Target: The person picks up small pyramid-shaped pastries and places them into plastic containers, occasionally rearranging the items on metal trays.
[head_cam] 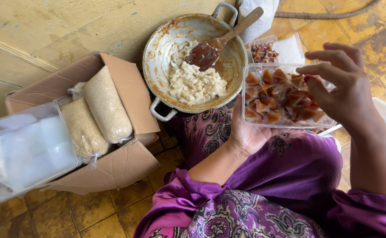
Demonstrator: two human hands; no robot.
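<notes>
Left hand [246, 132] is gripping the clear tub [285, 94] of wrapped brown sweets from below, long axis lying left-right; right hand [343, 86] is hovering over its right end, fingers loosely curled, nearer the sweets.

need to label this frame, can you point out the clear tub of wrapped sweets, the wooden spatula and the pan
clear tub of wrapped sweets [285, 99], head view, on the brown wrapped pieces inside
wooden spatula [239, 30], head view, on its handle
pan [157, 61], head view, on the bare smeared inner wall
</notes>
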